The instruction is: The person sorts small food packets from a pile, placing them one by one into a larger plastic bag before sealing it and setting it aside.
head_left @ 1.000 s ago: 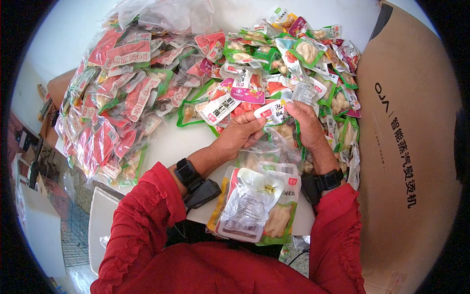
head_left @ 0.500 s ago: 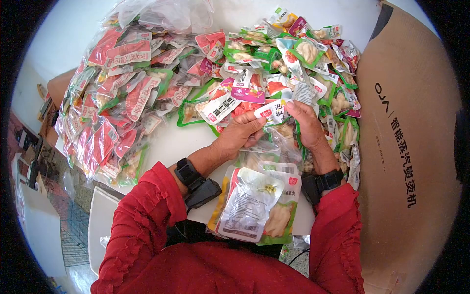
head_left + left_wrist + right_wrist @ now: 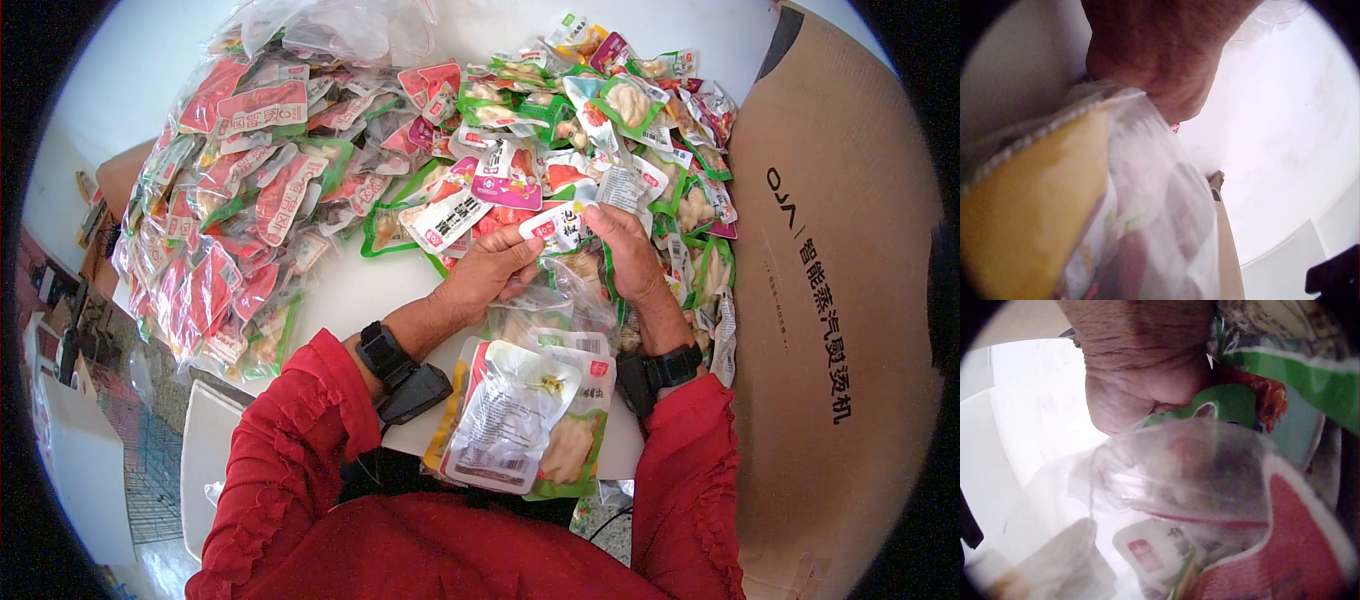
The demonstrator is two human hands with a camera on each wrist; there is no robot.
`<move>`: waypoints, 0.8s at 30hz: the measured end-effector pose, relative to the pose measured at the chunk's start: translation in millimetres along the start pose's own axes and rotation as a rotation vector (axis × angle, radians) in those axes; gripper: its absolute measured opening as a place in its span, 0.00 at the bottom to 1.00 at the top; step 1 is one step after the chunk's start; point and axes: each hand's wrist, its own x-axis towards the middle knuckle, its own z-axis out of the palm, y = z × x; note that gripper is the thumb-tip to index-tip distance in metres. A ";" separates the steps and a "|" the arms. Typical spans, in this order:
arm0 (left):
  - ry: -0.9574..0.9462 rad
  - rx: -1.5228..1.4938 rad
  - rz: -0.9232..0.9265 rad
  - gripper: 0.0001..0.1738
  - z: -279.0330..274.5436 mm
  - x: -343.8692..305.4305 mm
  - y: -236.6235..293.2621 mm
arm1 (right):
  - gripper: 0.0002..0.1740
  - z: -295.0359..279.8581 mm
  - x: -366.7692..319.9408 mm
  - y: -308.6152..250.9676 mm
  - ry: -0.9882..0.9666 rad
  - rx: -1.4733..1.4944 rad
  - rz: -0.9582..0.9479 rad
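In the head view, my left hand [image 3: 482, 282] and right hand [image 3: 634, 262] face each other across a food packet [image 3: 565, 226] with a white top and red logo. Each hand pinches one side of its upper edge between thumb and fingers; the lower part is partly hidden. Just below the hands lies a clear plastic bag [image 3: 575, 305], its red seal line visible in the right wrist view. Nearer my body, overlapping at the table edge, are a silvery-white packet [image 3: 512, 415] and a green-edged packet [image 3: 578, 440]. In the left wrist view, a yellow packet [image 3: 1041, 200] stands close beside the wrist.
A large clear sack [image 3: 225, 215] full of red and green packets fills the left of the white table [image 3: 345, 300]. Loose packets [image 3: 630, 105] are heaped behind and right of my hands. A tall cardboard box [image 3: 830, 300] walls off the right side.
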 end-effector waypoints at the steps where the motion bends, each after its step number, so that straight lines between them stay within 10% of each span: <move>1: 0.000 0.000 0.000 0.11 0.2 0.0 -0.1 | 0.18 -0.8 1.0 1.8 -0.015 0.019 0.001; 24: -0.004 0.000 0.005 0.11 1.3 -0.3 1.2 | 0.19 -3.1 4.5 9.1 -0.028 0.077 0.013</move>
